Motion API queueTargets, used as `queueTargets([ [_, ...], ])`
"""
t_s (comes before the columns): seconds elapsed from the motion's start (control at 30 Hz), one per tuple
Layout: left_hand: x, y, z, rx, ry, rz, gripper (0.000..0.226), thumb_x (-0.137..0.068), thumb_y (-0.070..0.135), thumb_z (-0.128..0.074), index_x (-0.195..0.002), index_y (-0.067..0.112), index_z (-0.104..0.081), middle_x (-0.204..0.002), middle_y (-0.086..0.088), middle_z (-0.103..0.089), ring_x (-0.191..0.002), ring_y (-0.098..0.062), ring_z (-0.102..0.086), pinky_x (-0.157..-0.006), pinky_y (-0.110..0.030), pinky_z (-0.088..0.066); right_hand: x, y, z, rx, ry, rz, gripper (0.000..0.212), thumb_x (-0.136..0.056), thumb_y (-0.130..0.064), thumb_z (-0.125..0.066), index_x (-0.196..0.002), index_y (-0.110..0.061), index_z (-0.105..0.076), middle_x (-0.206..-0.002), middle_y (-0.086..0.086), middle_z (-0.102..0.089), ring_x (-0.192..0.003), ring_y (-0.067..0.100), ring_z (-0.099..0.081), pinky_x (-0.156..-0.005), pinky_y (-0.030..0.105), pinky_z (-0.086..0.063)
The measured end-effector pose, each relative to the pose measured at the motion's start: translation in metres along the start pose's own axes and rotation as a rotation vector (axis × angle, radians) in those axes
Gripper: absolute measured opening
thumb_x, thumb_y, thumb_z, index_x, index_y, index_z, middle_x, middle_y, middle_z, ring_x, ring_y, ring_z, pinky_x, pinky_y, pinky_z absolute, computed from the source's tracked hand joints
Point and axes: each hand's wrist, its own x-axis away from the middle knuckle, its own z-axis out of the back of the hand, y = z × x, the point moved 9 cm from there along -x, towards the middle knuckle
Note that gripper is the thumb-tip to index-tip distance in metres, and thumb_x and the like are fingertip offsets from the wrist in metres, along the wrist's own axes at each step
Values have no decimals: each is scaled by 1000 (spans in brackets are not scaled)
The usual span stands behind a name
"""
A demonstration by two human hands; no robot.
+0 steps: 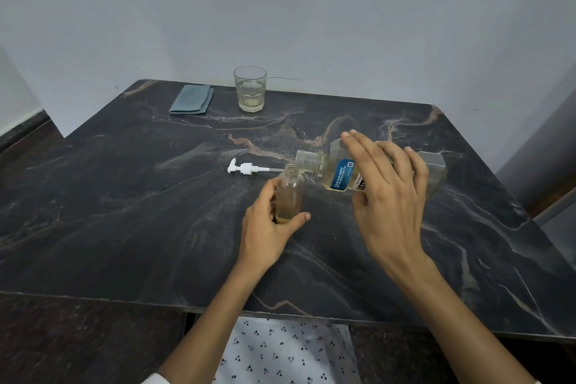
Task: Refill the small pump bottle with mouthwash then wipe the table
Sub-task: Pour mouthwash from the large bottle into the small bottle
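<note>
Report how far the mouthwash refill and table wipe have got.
Done: the pump head is off and lies on the table. In hand: the left hand steadies the small bottle, which holds a little liquid at its base, while the right hand tips the mouthwash bottle toward its neck. Left: finish filling, refit the pump, then wipe; the folded blue cloth lies untouched at the far edge.

A single head-worn wide-angle camera looks forward and down across the dark marble table (124,196) from its near edge, close above both hands, toward the far wall (311,9).
</note>
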Motion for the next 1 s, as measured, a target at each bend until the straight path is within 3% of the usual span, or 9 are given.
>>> queueTargets([
  [0.43,0,-1,-1,7,-6,7,58,-69,22,-83,-116,33,-50,-102,26,-62,-99,0,-64,-88,-32,-55,0,0,0,-10,6,0,87,-59,19,-67,-137,-16,-49,-134,-2,-55,-117,18,-41,-106,36,-20],
  [1.0,0,-2,0,7,7,13,57,-68,22,-83,-112,37,-50,-99,26,-64,-96,1,-65,-86,-33,-56,0,0,1,-12,24,9,88,-58,19,-67,-137,-16,-49,-134,-2,-56,-116,18,-41,-106,35,-20],
])
